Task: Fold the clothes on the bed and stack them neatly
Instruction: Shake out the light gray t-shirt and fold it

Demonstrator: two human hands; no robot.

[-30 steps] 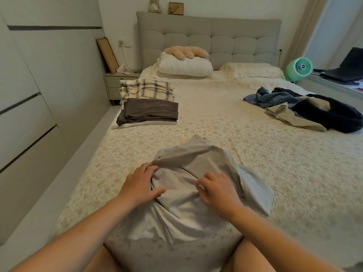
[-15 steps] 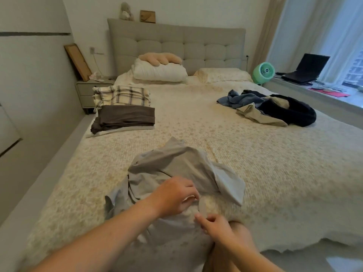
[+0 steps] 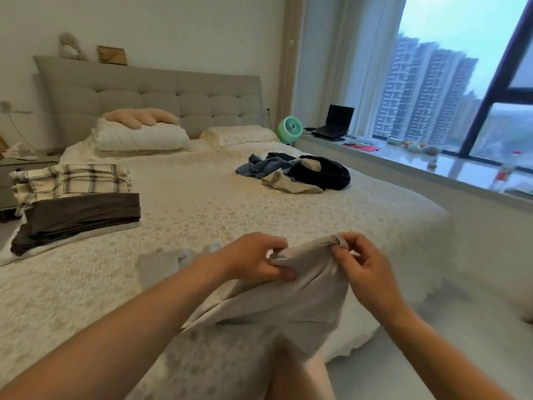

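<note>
A light grey garment (image 3: pixel 291 301) hangs lifted over the near edge of the bed (image 3: pixel 202 215). My left hand (image 3: pixel 253 259) pinches its top hem on the left, and my right hand (image 3: pixel 363 267) pinches the same hem on the right. The rest of the cloth droops down toward my legs. On the bed's left side lies a folded dark brown garment (image 3: pixel 83 216) on something white, with a folded plaid garment (image 3: pixel 69 180) behind it. A loose heap of unfolded clothes (image 3: pixel 297 173), blue, beige and black, lies at the far right.
Pillows (image 3: pixel 141 137) and a plush cushion lie against the grey headboard. A green fan (image 3: pixel 290 129) and a laptop (image 3: pixel 336 121) stand on the window ledge at the right. A nightstand (image 3: pixel 17 166) sits at the far left. The floor runs along the bed's right side.
Both hands have lifted the grey garment off the bed and moved to its hem. My view has swung right toward the window.
</note>
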